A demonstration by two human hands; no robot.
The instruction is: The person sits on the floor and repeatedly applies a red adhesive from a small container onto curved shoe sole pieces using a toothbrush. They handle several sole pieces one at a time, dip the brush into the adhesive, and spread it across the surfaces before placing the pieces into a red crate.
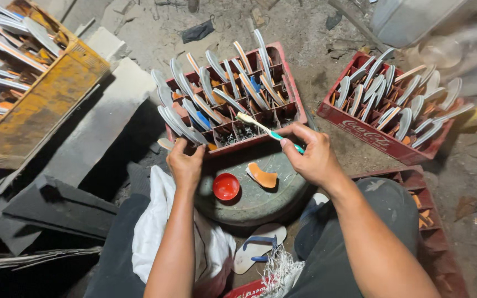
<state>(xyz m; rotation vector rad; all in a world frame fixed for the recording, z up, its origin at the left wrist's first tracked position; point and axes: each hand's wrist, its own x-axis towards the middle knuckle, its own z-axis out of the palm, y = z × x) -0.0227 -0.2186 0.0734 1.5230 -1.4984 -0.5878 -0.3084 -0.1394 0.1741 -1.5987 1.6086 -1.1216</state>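
— Hands first: what do they hold?
— Right hand [313, 157] is closed around a toothbrush [266, 130], bristles over the near crate [233, 94]. Left hand [185, 164] pinches a sole [168, 144] at that crate's left corner.
— How far along?
— I'd say midway: most slots there carry upright soles, while the front row looks empty. One orange piece [262, 176] and a red bowl [226, 186] lie on the round surface [260, 201]. The far crate [385, 113] is full.
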